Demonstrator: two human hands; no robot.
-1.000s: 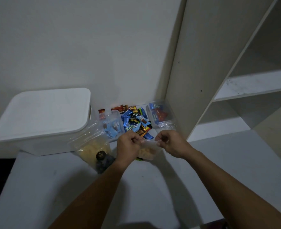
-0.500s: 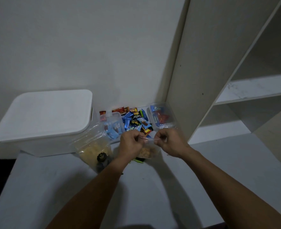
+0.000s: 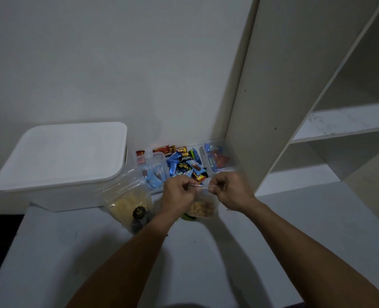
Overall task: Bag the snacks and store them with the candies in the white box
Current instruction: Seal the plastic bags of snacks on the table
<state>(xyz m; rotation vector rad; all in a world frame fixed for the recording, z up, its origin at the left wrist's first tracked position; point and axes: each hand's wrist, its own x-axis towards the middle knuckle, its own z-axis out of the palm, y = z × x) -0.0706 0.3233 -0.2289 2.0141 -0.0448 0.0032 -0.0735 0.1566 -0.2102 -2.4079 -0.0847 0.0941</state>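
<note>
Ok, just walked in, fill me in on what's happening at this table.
A person is bagging snacks. The left hand and right hand each pinch an end of the top edge of a small clear bag of golden-brown snacks, apparently at its seal. Beside it on the table, a larger clear bag of pale snacks stands. Wrapped candies are piled by the wall, some in clear containers. The white box has its lid on, so nothing looks stored yet.

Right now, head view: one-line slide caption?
Both hands, left hand and right hand, pinch the top of a small snack bag beside the lidded white box.
</note>
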